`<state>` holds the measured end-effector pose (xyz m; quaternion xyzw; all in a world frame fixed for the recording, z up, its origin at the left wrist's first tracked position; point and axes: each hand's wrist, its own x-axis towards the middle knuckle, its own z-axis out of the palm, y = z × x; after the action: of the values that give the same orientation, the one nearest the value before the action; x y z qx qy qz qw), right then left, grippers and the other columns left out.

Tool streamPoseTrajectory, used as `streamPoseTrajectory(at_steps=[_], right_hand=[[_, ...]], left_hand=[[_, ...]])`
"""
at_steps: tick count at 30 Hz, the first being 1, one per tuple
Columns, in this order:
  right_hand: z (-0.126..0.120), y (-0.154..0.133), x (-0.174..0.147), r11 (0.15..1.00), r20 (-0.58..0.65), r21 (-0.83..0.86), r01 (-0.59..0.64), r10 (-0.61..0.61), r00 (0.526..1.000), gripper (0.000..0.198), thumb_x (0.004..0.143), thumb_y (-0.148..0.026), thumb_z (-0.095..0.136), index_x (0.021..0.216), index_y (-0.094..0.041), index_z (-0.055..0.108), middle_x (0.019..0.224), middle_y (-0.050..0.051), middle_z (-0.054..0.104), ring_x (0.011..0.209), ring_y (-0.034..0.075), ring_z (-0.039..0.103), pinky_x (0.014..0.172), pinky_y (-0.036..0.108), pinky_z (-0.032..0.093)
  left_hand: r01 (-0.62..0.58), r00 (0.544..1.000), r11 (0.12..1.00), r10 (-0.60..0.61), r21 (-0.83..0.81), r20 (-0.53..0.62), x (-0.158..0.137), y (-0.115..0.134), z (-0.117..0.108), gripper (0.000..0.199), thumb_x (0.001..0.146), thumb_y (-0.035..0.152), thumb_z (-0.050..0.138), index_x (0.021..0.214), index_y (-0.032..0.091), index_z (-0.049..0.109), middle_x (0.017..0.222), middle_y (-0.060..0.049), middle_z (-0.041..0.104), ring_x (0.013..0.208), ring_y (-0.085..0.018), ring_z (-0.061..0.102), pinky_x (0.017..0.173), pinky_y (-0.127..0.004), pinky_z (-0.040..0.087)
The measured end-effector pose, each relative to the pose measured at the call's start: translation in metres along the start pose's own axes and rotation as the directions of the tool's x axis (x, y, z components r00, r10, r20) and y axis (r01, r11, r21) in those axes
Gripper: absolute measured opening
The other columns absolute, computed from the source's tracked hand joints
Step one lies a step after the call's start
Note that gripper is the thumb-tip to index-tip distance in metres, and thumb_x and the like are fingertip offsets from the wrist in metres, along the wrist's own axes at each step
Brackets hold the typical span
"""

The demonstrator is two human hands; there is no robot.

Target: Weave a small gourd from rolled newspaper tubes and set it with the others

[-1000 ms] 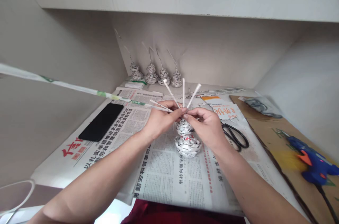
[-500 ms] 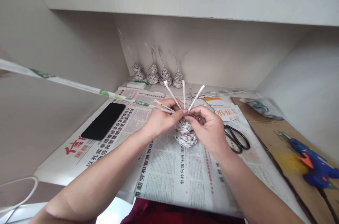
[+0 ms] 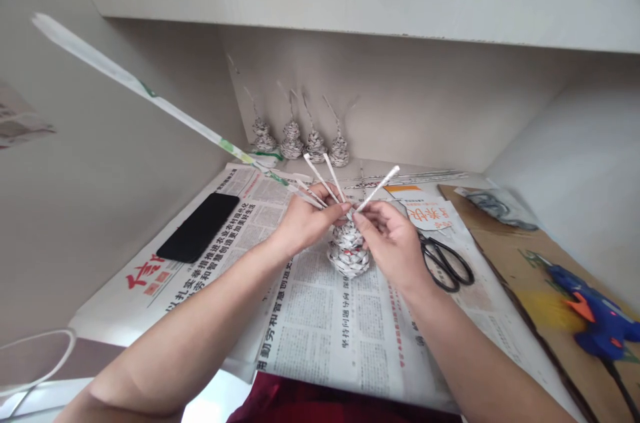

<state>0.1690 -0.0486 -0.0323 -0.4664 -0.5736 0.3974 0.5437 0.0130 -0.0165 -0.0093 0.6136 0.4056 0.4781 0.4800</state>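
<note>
At the near edge, a bit of soft, dark red cloth [image 3: 345, 400] is seen. Past it, the table is covered with flat, thin newspaper [image 3: 315, 343]. Over the paper, a bumpy woven paper gourd [image 3: 349, 256], with two round parts, is held up between the hands; whether its bottom touches the newspaper cannot be told. Its top is pinched in a narrow grip by the left hand [image 3: 309, 220], and by the thumb and fingers of the right hand [image 3: 393, 233]. Stiff white paper sticks [image 3: 383, 183] are fanned out there, and a long, flat paper strip [image 3: 185, 116] with green patches is slanted up leftward. To the right, black metal scissors [image 3: 441, 256] and a blue plastic glue gun [image 3: 595, 310] on brown cardboard [image 3: 500, 256] are seen. To the left, a smooth black phone [image 3: 197, 228] is laid flat. Far back, four small woven gourds [image 3: 315, 145] with thin, bendy tips are lined up.
</note>
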Motion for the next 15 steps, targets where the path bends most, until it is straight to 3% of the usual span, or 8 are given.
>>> streamPoseTrajectory(at_steps=[8,13,15], right_hand=[[0.0018,-0.0017,-0.002,0.987,-0.106,-0.151,0.052,-0.068,0.992,0.019,0.075,-0.038,0.071,0.069,-0.02,0.069,0.064,0.001,0.066,0.057,0.015,0.055,0.055,0.027,0.043],[-0.0019,0.0012,0.0024,0.995,-0.158,-0.095,0.03,-0.044,0.987,0.023,0.075,-0.04,0.07,0.065,-0.02,0.064,0.058,-0.001,0.06,0.049,0.012,0.049,0.048,0.025,0.039],[-0.0045,0.0035,0.005,0.997,-0.159,-0.071,0.013,-0.025,0.987,0.024,0.075,-0.041,0.071,0.066,-0.02,0.063,0.058,-0.002,0.059,0.047,0.011,0.046,0.046,0.025,0.037]], left_hand=[[-0.002,0.999,0.999,0.003,-0.039,0.045,-0.0021,0.0027,0.0021,0.015,0.077,0.026,0.068,0.084,0.014,0.063,0.071,-0.002,0.065,0.066,-0.014,0.064,0.069,-0.031,0.056],[-0.055,0.989,0.996,0.045,0.064,0.143,0.0007,0.0061,-0.0044,0.029,0.067,0.022,0.079,0.09,0.015,0.065,0.08,-0.004,0.07,0.074,-0.015,0.065,0.071,-0.029,0.054],[-0.05,0.988,0.994,0.036,0.094,0.15,0.0015,0.0068,-0.0056,0.025,0.066,0.021,0.079,0.086,0.014,0.066,0.079,-0.004,0.07,0.072,-0.014,0.065,0.069,-0.028,0.053]])
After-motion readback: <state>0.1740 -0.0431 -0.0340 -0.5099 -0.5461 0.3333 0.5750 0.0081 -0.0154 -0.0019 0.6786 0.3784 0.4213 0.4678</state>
